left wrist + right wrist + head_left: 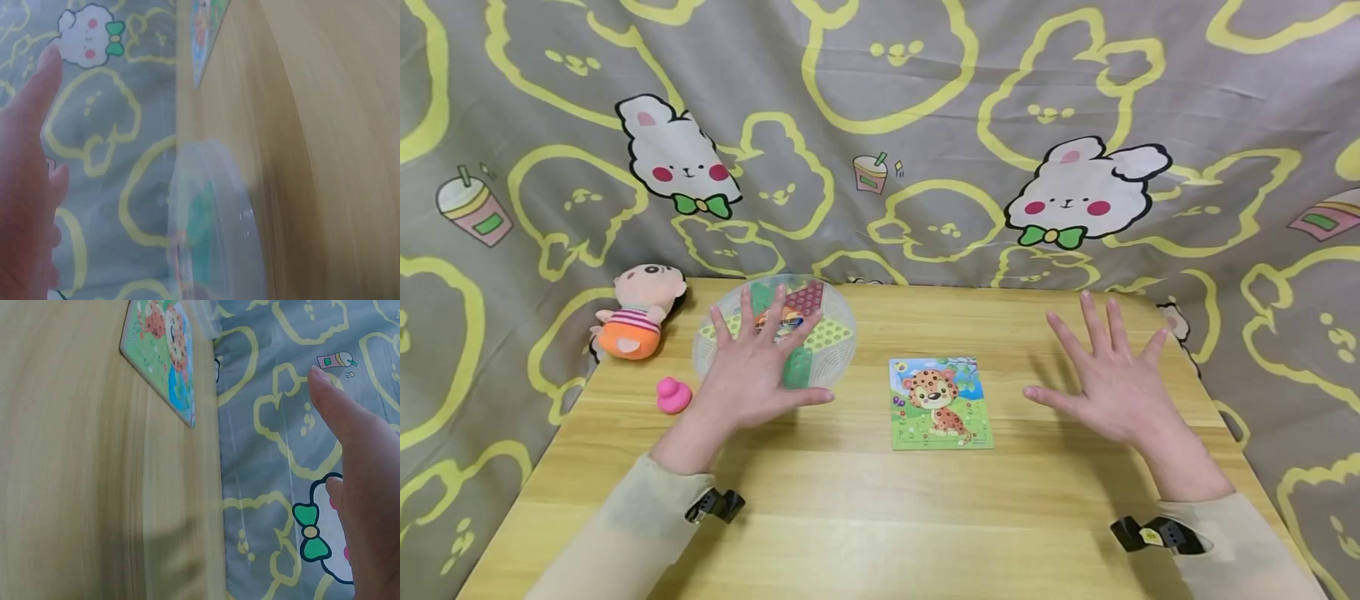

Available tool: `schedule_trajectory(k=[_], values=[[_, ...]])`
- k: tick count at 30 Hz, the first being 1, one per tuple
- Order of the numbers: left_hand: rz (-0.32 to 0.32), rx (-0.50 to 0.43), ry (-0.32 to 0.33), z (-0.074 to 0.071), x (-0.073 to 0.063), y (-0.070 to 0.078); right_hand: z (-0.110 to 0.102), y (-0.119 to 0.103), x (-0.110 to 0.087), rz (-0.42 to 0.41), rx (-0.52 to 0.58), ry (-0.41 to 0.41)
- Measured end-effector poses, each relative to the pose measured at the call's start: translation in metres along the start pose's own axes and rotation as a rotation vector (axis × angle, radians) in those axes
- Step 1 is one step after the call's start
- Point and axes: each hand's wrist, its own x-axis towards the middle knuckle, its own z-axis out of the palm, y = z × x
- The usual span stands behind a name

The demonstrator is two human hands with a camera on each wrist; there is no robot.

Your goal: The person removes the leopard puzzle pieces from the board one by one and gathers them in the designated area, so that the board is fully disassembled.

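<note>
Both hands hover above the wooden table with fingers spread and nothing held. My left hand (752,367) is over the near part of a round clear plastic box (703,354) with a coloured star-shaped game board inside. To the right of that box lies a square leopard picture puzzle (942,404), flat on the table between the hands. My right hand (1112,383) is to the right of the puzzle, apart from it. In the right wrist view the puzzle (164,353) shows at the top; in the left wrist view the box (231,219) is blurred.
A plush doll (638,312) in a striped top and orange bottoms sits at the table's back left corner. A small pink rubber duck (673,395) stands left of my left hand. Behind the wooden table (880,533) hangs a grey patterned curtain (925,150), which also flanks both sides.
</note>
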Motion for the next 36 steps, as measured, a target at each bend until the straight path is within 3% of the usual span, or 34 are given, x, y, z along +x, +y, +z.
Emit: schedule_trajectory(k=[11,25,36], values=[[0.032,-0.036,-0.008,0.002,0.004,0.024,-0.008,-0.014,0.008,-0.006,0.031,-0.012],[0.144,-0.073,-0.014,0.019,0.002,0.063,-0.010,-0.032,0.021,-0.061,0.077,-0.009],[0.212,-0.128,-0.029,0.035,-0.002,0.098,-0.010,-0.046,0.032,-0.122,0.119,0.047]])
